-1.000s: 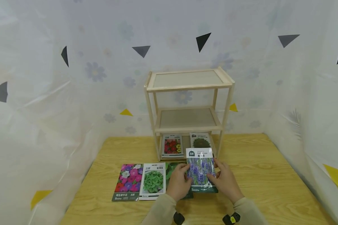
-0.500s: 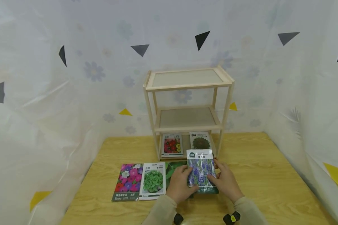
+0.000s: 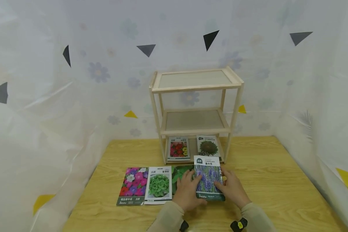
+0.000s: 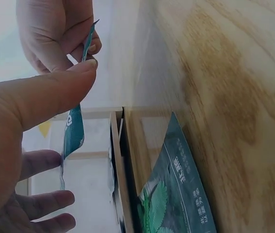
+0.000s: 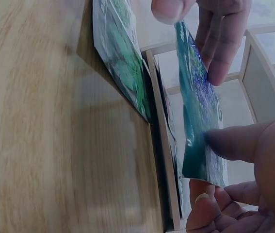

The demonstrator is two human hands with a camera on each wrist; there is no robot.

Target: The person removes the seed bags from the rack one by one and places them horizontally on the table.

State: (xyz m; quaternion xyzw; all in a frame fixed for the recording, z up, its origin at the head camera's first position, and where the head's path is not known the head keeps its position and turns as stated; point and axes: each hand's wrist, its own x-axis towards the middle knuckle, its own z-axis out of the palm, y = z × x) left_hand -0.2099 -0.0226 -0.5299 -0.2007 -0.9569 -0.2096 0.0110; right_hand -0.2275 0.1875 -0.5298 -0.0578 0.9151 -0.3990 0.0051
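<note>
A lavender seed packet with purple flowers and a dark green lower band is held upright-tilted above the table. My right hand pinches its right edge, thumb on the front and fingers behind, as the right wrist view shows. My left hand is at its left edge, fingers extended and touching it; the thumb reaches out near the bottom end. Partly hidden by my left hand, a green-leaf packet lies on the table. Left of it lie a white herb packet and a petunia packet.
A wooden three-tier shelf stands behind the hands. On its bottom tier lie a red-and-yellow flower packet and a sunflower-like packet. The wooden table meets patterned white sheeting behind.
My left thumb has come off the packet's front and moved lower, and the left fingers have straightened along its edge. The packet has sunk slightly, still in my right hand.
</note>
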